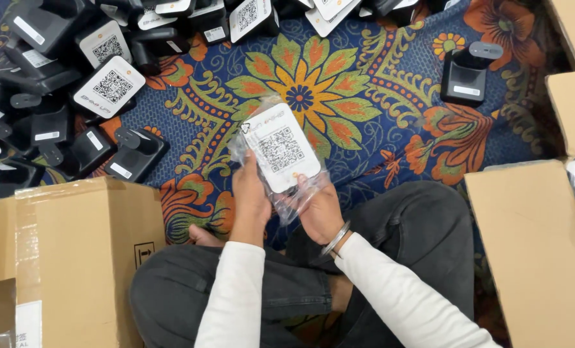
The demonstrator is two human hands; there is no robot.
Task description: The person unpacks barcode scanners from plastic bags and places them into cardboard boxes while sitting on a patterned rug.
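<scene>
Both hands grip a bagged device above the person's crossed legs.

White sleeves (377,290) lead from the bottom edge up to the hands; the right wrist carries a metal bangle (336,238). Left hand (250,196) has its fingers closed on the left edge of a clear plastic bag (300,193), and right hand (319,209) has its fingers closed under the bag's lower right part. Inside the bag sits a device with a white face (279,148) bearing a square code pattern, tilted, face up. Below lies a patterned floral rug (365,96). A pile of black devices (49,96) occupies the upper left, one black device (466,74) stands apart at upper right. Cardboard boxes sit at lower left (74,258) and right (532,245).
</scene>
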